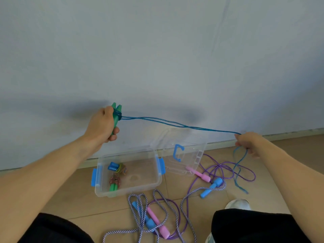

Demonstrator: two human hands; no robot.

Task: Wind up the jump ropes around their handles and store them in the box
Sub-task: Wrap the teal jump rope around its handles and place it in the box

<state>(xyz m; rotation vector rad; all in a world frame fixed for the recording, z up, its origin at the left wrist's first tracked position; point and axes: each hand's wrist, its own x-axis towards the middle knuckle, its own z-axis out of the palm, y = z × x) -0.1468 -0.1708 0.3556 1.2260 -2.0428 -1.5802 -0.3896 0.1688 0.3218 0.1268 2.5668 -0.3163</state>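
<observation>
Clear, glossy plastic storage box (pixel 126 187) with blue plastic latches (pixel 94 178). Smooth matt green plastic handles (pixel 117 118), wound with thin teal cord (pixel 175 124). Braided striped cloth rope (pixel 140 230) lies on smooth tan floor tiles (pixel 78 193). Matt painted wall (pixel 157 50).

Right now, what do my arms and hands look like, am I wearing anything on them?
Both forearms are bare right up to the frame edge: no sleeves show. The left hand and right hand carry no gloves, and no rings, watch, bracelet or markings can be seen on the hands or wrists. Lower down are dark trousers and a white shoe.
</observation>
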